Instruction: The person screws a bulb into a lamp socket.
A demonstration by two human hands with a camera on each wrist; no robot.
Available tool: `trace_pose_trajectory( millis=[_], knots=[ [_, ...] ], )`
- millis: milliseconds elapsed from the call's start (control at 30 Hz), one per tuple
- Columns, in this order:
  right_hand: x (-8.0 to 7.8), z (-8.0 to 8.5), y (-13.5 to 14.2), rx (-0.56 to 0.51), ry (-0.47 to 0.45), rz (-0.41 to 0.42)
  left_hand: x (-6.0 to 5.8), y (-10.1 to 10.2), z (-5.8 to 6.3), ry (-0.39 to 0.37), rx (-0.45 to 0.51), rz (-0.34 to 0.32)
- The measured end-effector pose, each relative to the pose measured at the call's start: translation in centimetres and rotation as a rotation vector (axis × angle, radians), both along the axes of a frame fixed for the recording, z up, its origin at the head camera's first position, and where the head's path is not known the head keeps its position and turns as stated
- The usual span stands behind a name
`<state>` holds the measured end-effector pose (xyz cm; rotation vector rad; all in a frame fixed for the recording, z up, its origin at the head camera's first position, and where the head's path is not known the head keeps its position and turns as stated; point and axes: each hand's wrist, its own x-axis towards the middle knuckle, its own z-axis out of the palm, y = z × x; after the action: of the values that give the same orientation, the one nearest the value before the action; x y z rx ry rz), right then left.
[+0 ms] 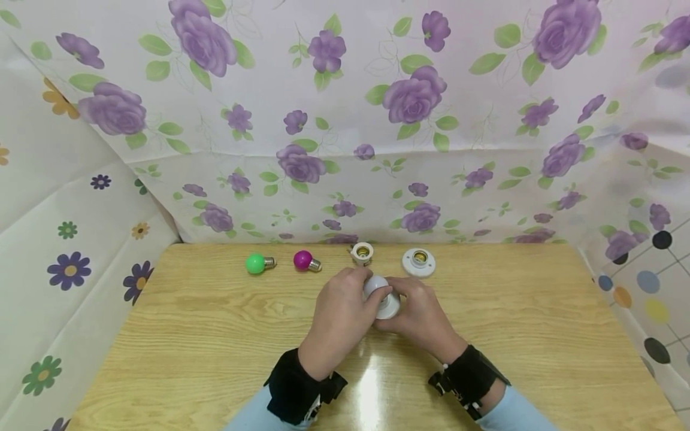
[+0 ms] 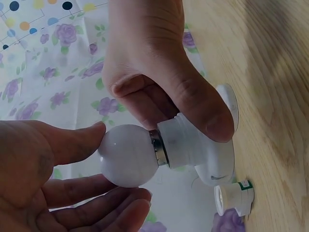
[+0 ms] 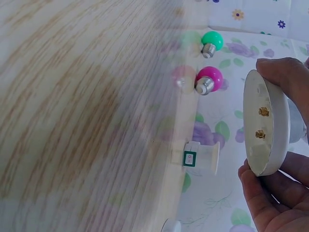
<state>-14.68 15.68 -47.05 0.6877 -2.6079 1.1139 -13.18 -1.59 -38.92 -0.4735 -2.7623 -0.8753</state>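
Pinched between the thumb and fingers of the left hand (image 1: 339, 308) is a white bulb (image 2: 129, 154), its metal cap partly inside the mouth of a white lamp holder (image 2: 215, 162) that the right hand (image 1: 423, 311) grips by its round base. Both are held up over the middle of the table (image 1: 215, 341); two brass terminals (image 3: 263, 112) show on the base's underside. Just beyond the hands stands a small white socket (image 1: 363, 252), with a round white socket (image 1: 418, 263) to its right. To its left lie a magenta bulb (image 1: 304, 260) and, farther over, a green bulb (image 1: 256, 263). The tabletop has a pale yellow wood grain, and a bright glare streaks its near part. Behind it hangs a white cloth (image 1: 345, 131) with purple roses; daisies pattern the left sheet (image 1: 59, 203), coloured dots the right one (image 1: 644, 299).
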Motion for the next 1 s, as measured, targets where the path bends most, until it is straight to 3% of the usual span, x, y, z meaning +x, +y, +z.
trace_pose_trajectory(
  millis=[367, 1000],
  knots=[
    [-0.02, -0.01, -0.16, -0.007, 0.015, -0.025, -0.04, 0.0, -0.08, -0.028, 0.022, -0.024],
    [-0.01, -0.02, -0.19, -0.013, 0.021, -0.03, 0.02, -0.13, 0.18, -0.067, 0.007, -0.135]
  ],
)
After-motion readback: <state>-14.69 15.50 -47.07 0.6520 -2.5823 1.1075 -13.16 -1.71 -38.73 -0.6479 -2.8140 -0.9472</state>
